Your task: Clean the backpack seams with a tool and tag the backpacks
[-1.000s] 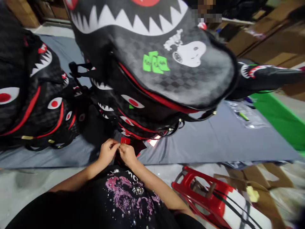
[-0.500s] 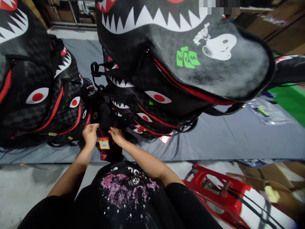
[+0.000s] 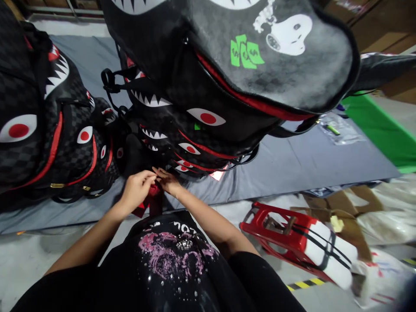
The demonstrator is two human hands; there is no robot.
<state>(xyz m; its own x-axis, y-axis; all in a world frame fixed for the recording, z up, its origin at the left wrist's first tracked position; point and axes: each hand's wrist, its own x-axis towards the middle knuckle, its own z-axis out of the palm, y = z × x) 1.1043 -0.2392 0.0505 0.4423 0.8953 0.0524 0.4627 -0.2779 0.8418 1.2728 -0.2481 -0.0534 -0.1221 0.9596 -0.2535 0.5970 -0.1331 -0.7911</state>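
Observation:
My left hand (image 3: pixel 139 187) is closed in a pinch at the table's near edge, its fingertips meeting those of my right hand (image 3: pixel 169 182). The red cord of a hang tag, seen in the earlier view, runs into this pinch. Below the left hand a red piece (image 3: pixel 139 210) shows, probably the tag, mostly covered. Between the hands lies a shiny red patch (image 3: pixel 154 189) on a dark item. The right fingers are bent together, and what they hold is hidden. Just beyond the hands stand black checkered backpacks (image 3: pixel 208 143) with shark teeth, red eyes and red zipper edges.
More shark-face backpacks (image 3: pixel 45 151) stand at the left on the grey cloth-covered table (image 3: pixel 292 160). A clear plastic bag (image 3: pixel 341 130) and a green surface (image 3: pixel 383 130) are at the right. On the floor are a red stool (image 3: pixel 276 225) and open cardboard boxes (image 3: pixel 347 216).
My hands have come together from apart, the left moving right. The yellow-and-white hang tag that dangled between them is now out of sight. The view has shifted to the right.

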